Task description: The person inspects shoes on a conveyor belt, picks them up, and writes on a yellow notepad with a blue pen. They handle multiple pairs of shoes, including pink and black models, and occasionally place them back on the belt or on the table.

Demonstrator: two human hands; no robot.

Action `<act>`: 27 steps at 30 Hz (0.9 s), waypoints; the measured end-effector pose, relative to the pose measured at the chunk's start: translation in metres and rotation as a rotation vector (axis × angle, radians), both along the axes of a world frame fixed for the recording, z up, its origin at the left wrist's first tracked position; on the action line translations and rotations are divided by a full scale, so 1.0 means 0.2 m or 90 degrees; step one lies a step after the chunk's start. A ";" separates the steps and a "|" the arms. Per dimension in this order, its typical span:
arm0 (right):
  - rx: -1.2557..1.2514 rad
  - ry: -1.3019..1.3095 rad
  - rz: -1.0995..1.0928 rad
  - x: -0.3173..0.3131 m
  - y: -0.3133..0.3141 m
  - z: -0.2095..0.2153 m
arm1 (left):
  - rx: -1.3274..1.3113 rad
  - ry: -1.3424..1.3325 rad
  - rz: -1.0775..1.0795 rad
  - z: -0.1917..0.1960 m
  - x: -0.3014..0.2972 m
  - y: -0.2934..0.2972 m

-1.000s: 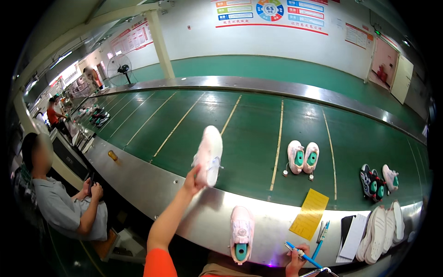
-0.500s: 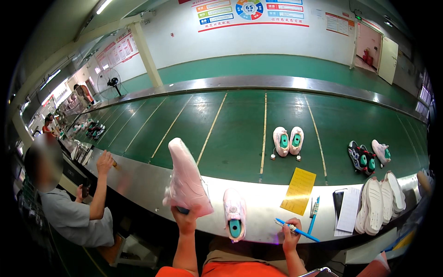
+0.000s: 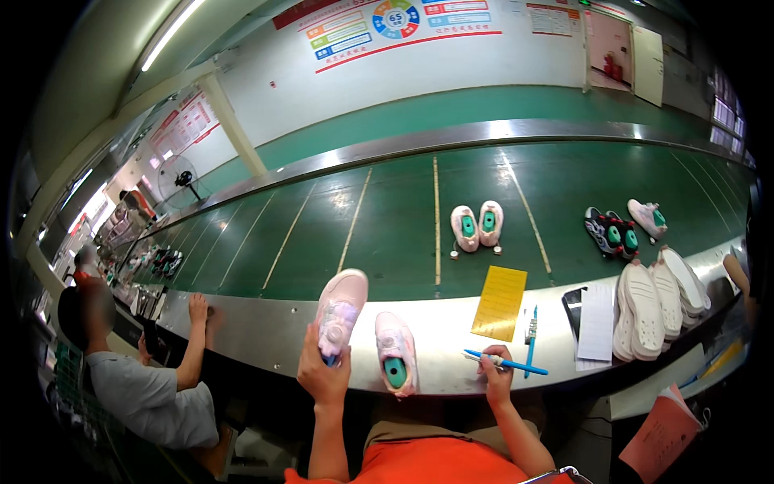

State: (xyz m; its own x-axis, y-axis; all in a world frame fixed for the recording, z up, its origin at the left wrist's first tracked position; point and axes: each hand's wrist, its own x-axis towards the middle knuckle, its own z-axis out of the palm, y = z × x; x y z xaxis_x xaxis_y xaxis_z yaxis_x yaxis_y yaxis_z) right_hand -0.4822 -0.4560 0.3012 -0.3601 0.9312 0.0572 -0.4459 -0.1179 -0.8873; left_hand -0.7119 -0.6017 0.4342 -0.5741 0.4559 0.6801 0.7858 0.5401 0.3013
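Note:
My left hand (image 3: 324,373) grips a pale pink sneaker (image 3: 342,302) by its heel end, its toe pointing away and its upper facing me. The fingers wrap round the shoe's opening. Just right of it, a matching pink shoe (image 3: 394,343) with a green insert stands on the metal edge of the belt. My right hand (image 3: 496,376) is closed round a blue pen (image 3: 516,365), held above the metal ledge with its tip to the left. Close to that hand, a second blue pen (image 3: 531,339) lies on the ledge.
A yellow card (image 3: 500,302) lies on the steel ledge. Further right are a white paper pad (image 3: 595,323) and stacked white soles (image 3: 642,310). On the green belt stand a pink pair (image 3: 488,223) and dark shoes (image 3: 601,231). A co-worker (image 3: 153,387) sits at the left.
The pink shoe in my left hand has been lowered and turned so its upper faces me. My right hand still holds the pen. The whole view has shifted slightly.

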 end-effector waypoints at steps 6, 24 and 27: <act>-0.017 0.033 0.000 -0.01 -0.01 0.03 | -0.248 -0.227 0.218 -0.34 -0.20 -0.05; -0.089 -0.068 -0.100 -0.44 -0.17 0.20 | -0.358 -0.230 0.240 -0.33 -0.21 -0.01; 0.002 -0.078 -0.112 -0.72 -0.27 0.15 | -0.366 -0.232 0.205 -0.30 -0.23 -0.06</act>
